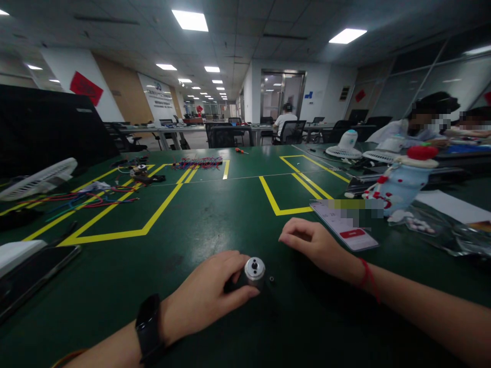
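Note:
My left hand [218, 283] grips a small cylindrical electric motor [255, 270] between thumb and fingers. The motor stands upright on the green table, its silver end with the short shaft facing up. Just right of it lies a tiny metal part [271, 279], too small to name. My right hand [312, 245] rests on the table further right, apart from the motor. Its fingers are curled in and meet the thumb, and nothing shows between them. Beyond that hand, a phone [347, 227] with a lit screen lies flat.
Yellow tape [109, 236] marks out areas on the table [215, 220]. Loose wires [99, 199] and a white fan [42, 179] lie left; a wire bundle [201, 162] and a screwdriver [241, 151] lie far back. A blue snowman-like figure [406, 181] stands right, with people beyond.

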A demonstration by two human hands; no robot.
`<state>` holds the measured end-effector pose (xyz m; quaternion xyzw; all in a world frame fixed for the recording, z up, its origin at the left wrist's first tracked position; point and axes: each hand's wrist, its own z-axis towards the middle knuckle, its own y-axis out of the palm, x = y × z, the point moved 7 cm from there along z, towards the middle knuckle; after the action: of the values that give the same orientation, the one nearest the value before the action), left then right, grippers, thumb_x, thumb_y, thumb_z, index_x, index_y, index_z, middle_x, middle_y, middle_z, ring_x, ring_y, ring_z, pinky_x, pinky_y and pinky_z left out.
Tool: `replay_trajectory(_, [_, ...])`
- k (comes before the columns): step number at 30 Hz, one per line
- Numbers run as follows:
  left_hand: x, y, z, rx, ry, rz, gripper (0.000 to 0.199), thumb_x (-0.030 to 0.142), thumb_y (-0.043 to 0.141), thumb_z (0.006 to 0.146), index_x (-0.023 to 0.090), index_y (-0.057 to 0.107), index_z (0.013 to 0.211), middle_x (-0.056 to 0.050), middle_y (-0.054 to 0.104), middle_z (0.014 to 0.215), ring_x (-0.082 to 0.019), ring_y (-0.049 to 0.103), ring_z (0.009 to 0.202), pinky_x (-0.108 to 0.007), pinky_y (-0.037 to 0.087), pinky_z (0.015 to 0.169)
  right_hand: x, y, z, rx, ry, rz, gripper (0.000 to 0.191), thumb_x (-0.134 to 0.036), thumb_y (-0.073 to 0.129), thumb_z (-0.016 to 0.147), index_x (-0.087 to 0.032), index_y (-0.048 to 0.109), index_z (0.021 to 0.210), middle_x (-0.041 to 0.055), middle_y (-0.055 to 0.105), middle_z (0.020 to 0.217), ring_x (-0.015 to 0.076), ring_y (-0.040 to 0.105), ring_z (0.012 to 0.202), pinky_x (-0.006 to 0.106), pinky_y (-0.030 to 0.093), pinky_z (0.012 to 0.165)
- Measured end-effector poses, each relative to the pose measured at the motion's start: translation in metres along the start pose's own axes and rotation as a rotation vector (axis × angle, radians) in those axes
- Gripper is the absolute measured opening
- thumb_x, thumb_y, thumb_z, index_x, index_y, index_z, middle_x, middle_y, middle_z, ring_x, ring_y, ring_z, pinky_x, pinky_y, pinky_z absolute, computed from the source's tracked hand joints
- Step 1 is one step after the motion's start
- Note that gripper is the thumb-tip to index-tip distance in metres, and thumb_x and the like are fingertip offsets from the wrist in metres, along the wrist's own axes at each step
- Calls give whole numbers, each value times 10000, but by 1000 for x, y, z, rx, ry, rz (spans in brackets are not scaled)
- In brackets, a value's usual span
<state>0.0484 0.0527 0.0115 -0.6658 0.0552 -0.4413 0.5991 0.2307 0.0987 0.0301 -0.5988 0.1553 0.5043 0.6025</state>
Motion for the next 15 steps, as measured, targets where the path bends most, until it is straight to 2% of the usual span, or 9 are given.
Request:
replay_trajectory(2, [0, 0, -1, -1, -2, -4, 173, 352, 590, 931, 196, 534, 882, 11, 542, 815, -169, 481, 731, -271, 329, 644, 11, -6, 3, 56, 90, 4, 227, -355, 567, 912, -162, 680, 872, 19, 660, 815, 151, 600, 743, 292, 471, 677])
replay_trajectory(4, [1, 0, -1, -1, -5, -2, 174, 355, 593, 928, 196, 536, 885, 10, 544, 818, -170, 483, 734, -271, 333, 646, 19, -4, 4, 48, 154, 4, 243, -365, 561, 910, -156, 685, 904, 17, 671, 798, 148, 601, 713, 288, 466, 648])
replay_trajectory(6, [0, 0, -2, 1, -8, 2, 183, 364, 590, 928, 194, 538, 884, 7, 548, 821, -171, 482, 731, -270, 335, 643, 20, -1, 5, 18, 148, -40, 245, -364, 566, 906, -154, 692, 892, 23, 673, 801, 152, 598, 714, 293, 461, 648])
replay_trajectory(8, [0, 0, -1, -1, -8, 7, 190, 370, 588, 928, 192, 540, 883, 3, 552, 825, -171, 482, 728, -270, 337, 640, 12, 6, 3, -49, 62, -120, 213, -345, 592, 894, -163, 701, 879, 31, 672, 834, 164, 594, 757, 309, 459, 684])
replay_trajectory(12, [-2, 0, 0, -3, -12, 16, 203, 376, 595, 924, 188, 539, 870, 3, 550, 817, -170, 482, 727, -269, 338, 634, -14, 26, -9, -246, -214, -243, 180, -317, 726, 797, -212, 718, 943, 39, 646, 981, 191, 569, 909, 356, 443, 826])
replay_trajectory(15, [-2, 1, 0, 9, -11, 19, 209, 381, 590, 925, 189, 539, 863, 3, 546, 804, -171, 482, 723, -266, 340, 627, -27, 34, -16, -252, -282, -261, 95, -258, 736, 787, -209, 722, 868, 35, 612, 959, 183, 561, 894, 351, 444, 828])
